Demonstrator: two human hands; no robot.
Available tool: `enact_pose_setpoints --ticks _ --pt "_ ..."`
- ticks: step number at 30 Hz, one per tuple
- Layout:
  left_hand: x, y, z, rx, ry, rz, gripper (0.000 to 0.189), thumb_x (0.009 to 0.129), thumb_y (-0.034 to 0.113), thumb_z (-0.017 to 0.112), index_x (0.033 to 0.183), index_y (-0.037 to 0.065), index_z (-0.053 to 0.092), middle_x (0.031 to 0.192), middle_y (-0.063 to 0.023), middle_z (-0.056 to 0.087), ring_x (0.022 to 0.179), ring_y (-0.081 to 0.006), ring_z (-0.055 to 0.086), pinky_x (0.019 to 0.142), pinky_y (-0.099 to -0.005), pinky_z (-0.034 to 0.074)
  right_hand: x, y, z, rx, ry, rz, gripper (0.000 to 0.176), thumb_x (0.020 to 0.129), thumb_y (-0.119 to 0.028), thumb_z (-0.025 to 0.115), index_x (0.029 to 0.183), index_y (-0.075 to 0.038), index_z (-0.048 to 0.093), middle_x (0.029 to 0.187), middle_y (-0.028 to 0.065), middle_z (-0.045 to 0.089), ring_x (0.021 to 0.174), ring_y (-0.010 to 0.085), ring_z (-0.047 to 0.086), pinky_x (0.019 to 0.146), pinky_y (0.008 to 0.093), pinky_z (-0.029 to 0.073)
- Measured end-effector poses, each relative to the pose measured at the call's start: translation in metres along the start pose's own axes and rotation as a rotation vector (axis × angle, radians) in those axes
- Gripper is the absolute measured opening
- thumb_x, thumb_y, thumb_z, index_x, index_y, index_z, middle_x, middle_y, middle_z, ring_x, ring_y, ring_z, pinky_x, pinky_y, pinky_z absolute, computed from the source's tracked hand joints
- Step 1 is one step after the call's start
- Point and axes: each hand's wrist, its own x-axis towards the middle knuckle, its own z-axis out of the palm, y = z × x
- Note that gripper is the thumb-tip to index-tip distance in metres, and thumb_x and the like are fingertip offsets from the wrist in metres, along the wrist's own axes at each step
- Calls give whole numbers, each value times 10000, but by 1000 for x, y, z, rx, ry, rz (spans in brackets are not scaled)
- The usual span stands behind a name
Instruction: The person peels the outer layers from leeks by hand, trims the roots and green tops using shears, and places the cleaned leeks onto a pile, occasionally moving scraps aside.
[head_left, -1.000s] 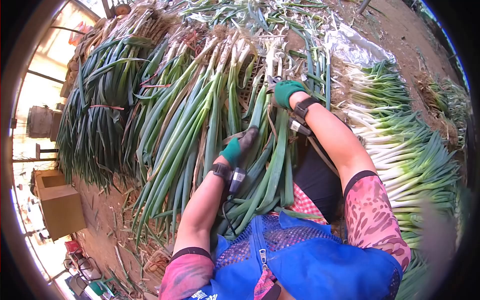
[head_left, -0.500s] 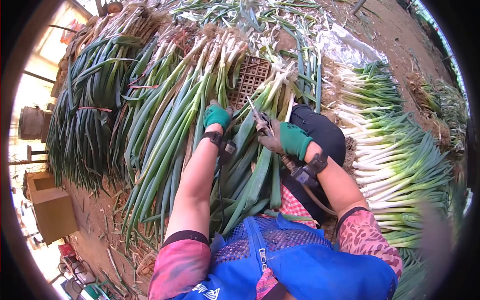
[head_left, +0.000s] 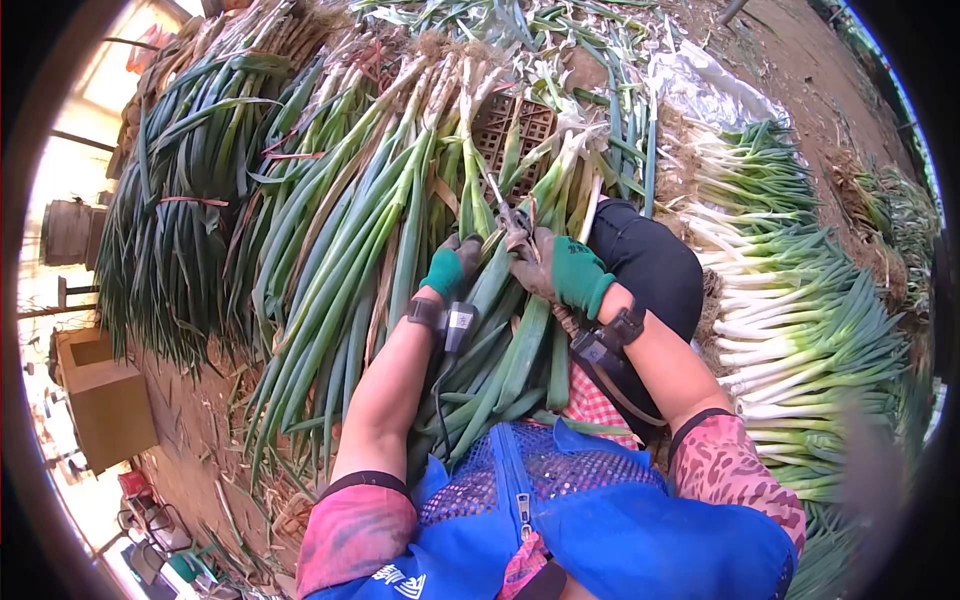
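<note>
My left hand (head_left: 455, 266), in a green and grey glove, is closed around the green part of a leek (head_left: 470, 165) whose rooted end points away from me. My right hand (head_left: 568, 272), gloved alike, grips an air blow gun (head_left: 516, 228) with a thin metal nozzle. The nozzle tip is beside the leek's stalk. A hose (head_left: 625, 392) runs back from the gun under my right forearm. Leek leaves (head_left: 515, 350) lie across my lap below both hands. My left fingertips are partly hidden among the leaves.
Untrimmed leeks (head_left: 350, 240) are heaped at the left, with a tied bundle (head_left: 190, 220) beyond. A brown plastic crate (head_left: 530, 125) stands ahead. Cleaned white leeks (head_left: 770, 340) lie in a row at the right. A cardboard box (head_left: 105, 410) sits far left.
My left hand has moved down and slightly right, toward the right hand, with a leek in it. A leek stalk now lies nearer the nozzle. The right hand has barely moved.
</note>
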Motion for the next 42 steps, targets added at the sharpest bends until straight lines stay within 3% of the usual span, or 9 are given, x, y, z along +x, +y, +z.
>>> enact_pose_setpoints --ticks 4,7,12,15,22,25,32,37,42 --pt "-10 11 7 -13 17 -5 406 906 292 572 1161 -21 606 982 -192 684 892 -244 651 811 -351 491 -24 -35 -29 77 -14 40 497 831 -440 599 1013 23 590 871 293 643 842 435 644 739 480 509" --pt "-34 36 11 176 5 106 421 908 319 571 1172 -8 606 990 -218 683 903 -292 662 820 -371 491 -12 -40 -37 49 -19 41 539 832 -444 584 1032 57 588 867 297 647 862 432 648 768 473 509" --pt "-44 51 7 449 -35 34 499 907 398 564 1197 -6 593 1061 -279 652 1024 -411 625 879 -430 472 52 -31 -47 -14 16 114 560 813 -479 564 994 41 668 949 289 660 944 408 655 840 443 523" --pt "-49 54 9 527 -4 9 438 929 355 579 1184 1 613 1037 -216 684 974 -294 664 859 -378 483 74 -21 -50 4 -10 108 535 809 -452 575 974 46 677 961 297 657 958 387 661 845 436 522" --pt "-61 67 16 821 -60 53 528 930 460 506 1075 -36 616 978 -312 637 970 -466 605 837 -499 475 47 -24 -43 -74 0 40 547 790 -447 611 1025 45 659 979 308 652 942 406 658 855 435 519" --pt "-65 72 19 862 -47 36 422 913 409 512 988 6 607 965 -291 646 942 -464 613 841 -525 482 82 -24 -52 -96 24 23 472 774 -404 608 965 17 701 985 277 662 934 397 664 826 433 526" --pt "-68 72 20 884 -77 23 404 931 402 495 1004 20 602 972 -277 649 941 -451 616 838 -517 482 156 -22 -71 -161 9 82 499 763 -393 590 1074 -16 689 1095 255 648 1018 370 648 896 418 503" --pt "-68 70 21 872 -69 59 386 935 394 491 993 29 602 975 -265 653 936 -447 618 834 -519 483 157 -31 -84 -194 3 106 496 785 -389 565 1094 -20 682 1118 245 647 1029 373 644 895 427 501" --pt "-66 64 22 874 -72 76 367 936 378 484 1001 37 602 968 -251 658 933 -443 619 830 -523 482 152 -32 -69 -367 1 16 349 815 -275 575 1044 -50 713 1084 204 677 1007 327 670 863 420 517"
